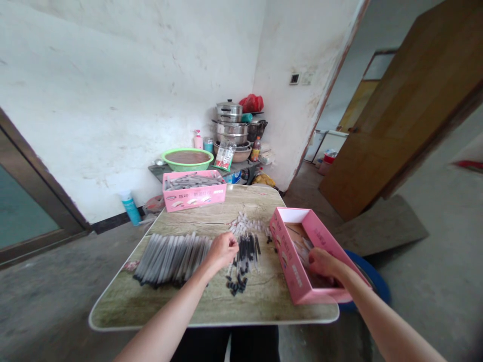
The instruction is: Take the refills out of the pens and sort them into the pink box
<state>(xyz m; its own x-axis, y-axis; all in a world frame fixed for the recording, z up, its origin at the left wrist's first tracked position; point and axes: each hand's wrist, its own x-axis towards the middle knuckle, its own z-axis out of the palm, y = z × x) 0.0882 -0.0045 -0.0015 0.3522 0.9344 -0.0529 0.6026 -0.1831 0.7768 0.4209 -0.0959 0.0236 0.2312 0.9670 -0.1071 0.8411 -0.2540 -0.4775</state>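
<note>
My left hand [225,247] is closed over the middle of the table, its fingertips pinched; whether anything small is in them I cannot make out. It hovers beside a bunch of black pen refills [247,247]. To its left lies a wide row of translucent pen barrels [169,259] with dark ends. My right hand [323,264] reaches into a pink open box [290,261] at the table's right, fingers curled near some thin, clear pieces [305,245]. What it grips there is hidden. White caps or plugs [245,224] and small black pieces [237,285] lie loose by the refills.
A second pink box [194,197], full of pens, stands at the table's back left. Behind it a low shelf bears a green basin [187,166] and stacked steel pots [231,131]. A blue spray can [130,208] stands at the left wall; a wooden door [400,110] is at right.
</note>
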